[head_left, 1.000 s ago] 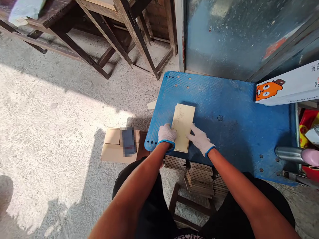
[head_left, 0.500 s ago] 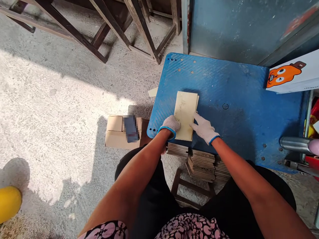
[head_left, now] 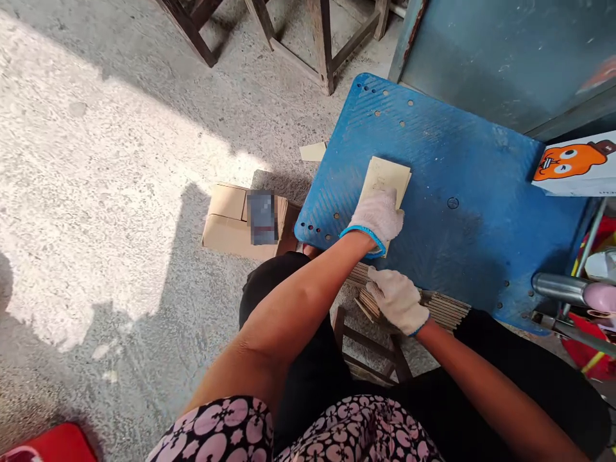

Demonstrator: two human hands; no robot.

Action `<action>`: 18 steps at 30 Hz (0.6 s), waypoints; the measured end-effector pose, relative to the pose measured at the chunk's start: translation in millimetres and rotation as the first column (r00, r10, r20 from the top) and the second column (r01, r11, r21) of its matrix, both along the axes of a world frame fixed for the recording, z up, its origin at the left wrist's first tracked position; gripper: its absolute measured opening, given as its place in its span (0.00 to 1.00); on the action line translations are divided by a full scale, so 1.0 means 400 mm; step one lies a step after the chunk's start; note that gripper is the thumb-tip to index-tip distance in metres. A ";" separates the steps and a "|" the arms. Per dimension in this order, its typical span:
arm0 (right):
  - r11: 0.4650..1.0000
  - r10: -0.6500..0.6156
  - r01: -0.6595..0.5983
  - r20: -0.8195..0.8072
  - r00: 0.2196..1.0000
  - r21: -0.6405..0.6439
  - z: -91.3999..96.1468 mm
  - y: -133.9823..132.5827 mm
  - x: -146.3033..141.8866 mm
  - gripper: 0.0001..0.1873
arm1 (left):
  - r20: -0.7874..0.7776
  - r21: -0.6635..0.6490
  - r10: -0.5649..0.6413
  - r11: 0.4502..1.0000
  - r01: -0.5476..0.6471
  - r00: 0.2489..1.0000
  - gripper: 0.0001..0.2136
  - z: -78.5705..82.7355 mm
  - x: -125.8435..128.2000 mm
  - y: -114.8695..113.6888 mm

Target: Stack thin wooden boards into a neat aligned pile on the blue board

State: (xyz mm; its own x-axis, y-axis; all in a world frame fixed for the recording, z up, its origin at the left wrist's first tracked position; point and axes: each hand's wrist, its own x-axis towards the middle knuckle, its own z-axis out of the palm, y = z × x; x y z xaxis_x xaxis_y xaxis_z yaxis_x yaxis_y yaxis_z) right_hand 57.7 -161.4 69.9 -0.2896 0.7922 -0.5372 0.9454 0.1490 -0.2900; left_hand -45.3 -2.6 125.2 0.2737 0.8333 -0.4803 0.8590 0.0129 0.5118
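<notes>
A small stack of thin cream-coloured panels (head_left: 385,173) lies tilted on the blue plastic table (head_left: 462,160). My left hand (head_left: 378,215), in a white knit glove with a blue cuff, reaches across the panels, its fingers bent at their right edge. The lower part of the stack is mostly covered by this hand and wrist. Below the table's near edge, my gloved right hand (head_left: 398,298) is over bundles of thin brown boards (head_left: 445,309), thumb and forefinger apart. Nothing shows between them.
A cardboard box (head_left: 226,224) with a blurred dark item on top stands left of the table. A cream offcut (head_left: 312,152) lies by the left edge. A white box with an orange cartoon (head_left: 572,163) and a metal cylinder (head_left: 558,282) are at the right. Wooden frames (head_left: 321,45) stand behind.
My left hand has moved from the panels' left edge across their top. My right hand has left the panels and come down to the brown boards. The view has shifted and turned.
</notes>
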 end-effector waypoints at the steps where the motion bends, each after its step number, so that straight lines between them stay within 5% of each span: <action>1: 0.999 0.050 -0.050 0.053 0.997 -0.010 -0.009 -0.018 -0.020 0.19 | 0.006 -0.007 -0.006 1.000 0.006 1.000 0.18 0.002 -0.004 0.001; 8: 0.986 0.149 -0.162 0.207 0.967 0.046 -0.067 -0.088 -0.094 0.19 | 0.036 -0.016 -0.041 0.999 0.042 0.998 0.21 -0.002 -0.050 0.006; 18: 0.948 0.097 -0.163 0.241 0.966 0.272 -0.094 -0.134 -0.115 0.17 | 0.096 -0.013 -0.035 0.999 0.036 0.995 0.19 0.018 -0.071 0.011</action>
